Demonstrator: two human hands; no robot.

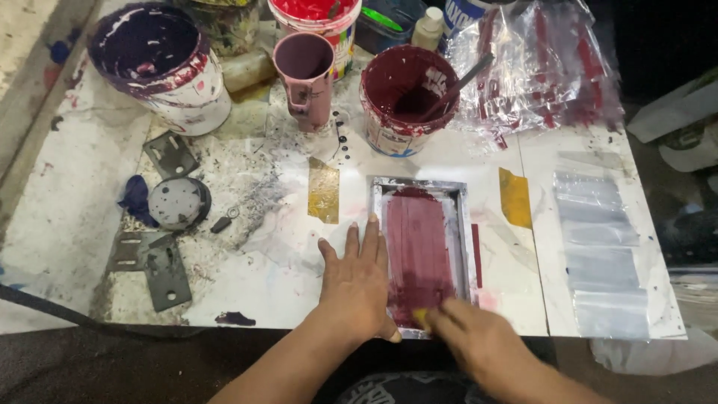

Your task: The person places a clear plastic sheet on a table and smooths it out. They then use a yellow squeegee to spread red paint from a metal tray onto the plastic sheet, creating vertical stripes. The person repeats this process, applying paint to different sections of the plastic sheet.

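A small metal-framed printing screen (458, 224), coated in dark maroon ink, lies flat near the front edge of the stained white table (67, 217). My left hand (357, 280) lies flat with fingers spread on the screen's left frame edge and the table beside it. My right hand (467, 335), blurred, is at the screen's near end, closed on a small yellow piece (420, 317) that touches the ink. What the yellow piece is cannot be made out.
Behind the screen stand a maroon paint tub (404, 101) with a stick in it, a pink cup (307, 78), a purple-stained bucket (161, 63) and a red bucket (318, 22). Ink-smeared clear plastic bags (538, 67) lie back right, clear sleeves (602, 254) right, metal brackets (157, 265) left.
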